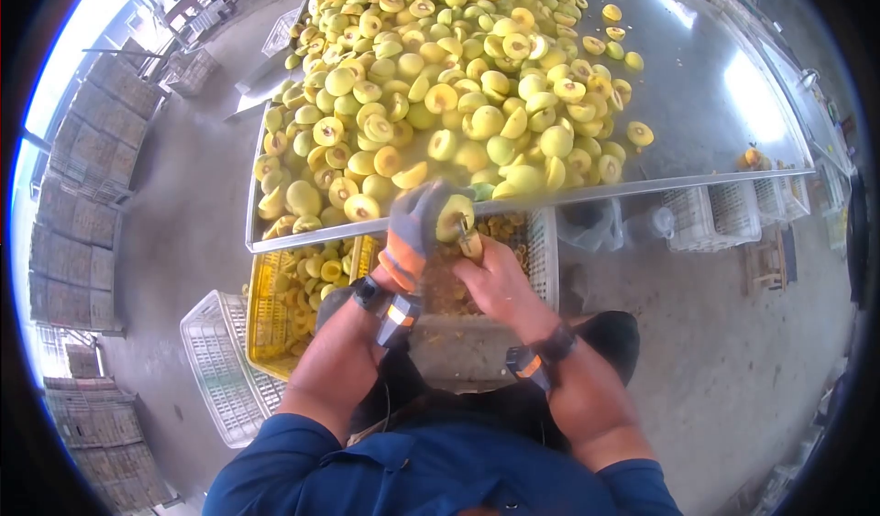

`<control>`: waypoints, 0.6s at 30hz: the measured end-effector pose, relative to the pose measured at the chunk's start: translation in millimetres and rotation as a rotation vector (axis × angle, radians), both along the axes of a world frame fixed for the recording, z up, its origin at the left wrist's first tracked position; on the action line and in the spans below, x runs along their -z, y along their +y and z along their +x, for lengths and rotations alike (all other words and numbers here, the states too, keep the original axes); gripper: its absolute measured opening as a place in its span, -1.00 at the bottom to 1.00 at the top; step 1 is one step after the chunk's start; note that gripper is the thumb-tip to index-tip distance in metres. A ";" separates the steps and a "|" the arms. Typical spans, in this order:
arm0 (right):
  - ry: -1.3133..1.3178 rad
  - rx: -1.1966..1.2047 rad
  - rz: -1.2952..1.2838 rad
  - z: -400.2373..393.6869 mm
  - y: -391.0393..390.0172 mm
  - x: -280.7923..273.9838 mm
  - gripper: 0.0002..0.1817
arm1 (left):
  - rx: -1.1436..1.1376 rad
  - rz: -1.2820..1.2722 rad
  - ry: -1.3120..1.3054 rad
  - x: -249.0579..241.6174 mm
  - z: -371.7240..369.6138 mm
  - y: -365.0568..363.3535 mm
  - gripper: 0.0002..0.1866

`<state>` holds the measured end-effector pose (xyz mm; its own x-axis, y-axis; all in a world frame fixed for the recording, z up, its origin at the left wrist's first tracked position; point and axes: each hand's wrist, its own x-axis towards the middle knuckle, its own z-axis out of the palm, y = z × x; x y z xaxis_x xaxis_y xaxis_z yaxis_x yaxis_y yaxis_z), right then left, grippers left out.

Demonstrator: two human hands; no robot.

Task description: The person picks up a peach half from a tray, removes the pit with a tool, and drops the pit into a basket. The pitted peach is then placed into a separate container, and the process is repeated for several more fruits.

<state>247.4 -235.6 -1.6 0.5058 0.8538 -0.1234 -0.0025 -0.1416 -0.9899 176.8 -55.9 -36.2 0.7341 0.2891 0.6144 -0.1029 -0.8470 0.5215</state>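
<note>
My left hand (414, 227), in a grey and orange glove, grips a yellow-green peach half (455, 217) near the table's front rim. Its cut face is turned toward my right hand. My bare right hand (498, 278) is closed around the light-coloured handle of a small pitting tool (470, 243). The tool's metal end meets the cut face; how deep it goes is hidden. Beyond my hands, a big heap of halved peaches (440, 99) covers much of the metal table (678, 85), some halves showing brown stones or hollows.
Below the rim stand a yellow crate (266, 319) of peach halves and a white crate (544, 255) with brownish bits. Empty-looking white crates (215, 360) sit at left, more white crates (706, 215) at right. Stacked crates (78, 241) line the far left. A clear plastic bag (596, 227) hangs under the table.
</note>
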 end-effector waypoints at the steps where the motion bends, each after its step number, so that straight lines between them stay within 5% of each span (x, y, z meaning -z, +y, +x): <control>1: 0.025 0.010 0.023 -0.2 1.1 -0.5 -0.74 | 0.024 -0.037 0.015 -9.3 -0.3 -2.8 -0.69; 4: -0.104 0.040 0.039 5.0 2.4 4.2 -0.75 | 0.048 -0.085 0.036 -21.6 -1.5 -7.9 -0.67; 10: 0.306 -0.144 -0.154 6.5 1.0 -1.1 -0.82 | -0.056 -0.059 0.076 18.8 -4.0 1.6 -0.61; 12: 0.319 -0.098 0.009 1.5 4.7 9.7 -0.79 | -0.144 0.046 0.084 26.7 -10.6 -1.7 -0.57; 13: 0.313 -0.065 0.086 0.0 5.3 18.1 -0.77 | -0.187 0.120 0.103 26.4 -15.5 -3.3 -0.54; 14: -0.002 -0.087 0.190 1.7 4.1 31.4 -0.78 | -0.195 0.155 0.099 27.3 -15.5 -4.7 -0.52; 18: 0.496 0.166 0.192 2.7 10.7 34.9 -0.77 | -0.048 -0.005 0.052 24.4 -3.3 -4.5 -0.59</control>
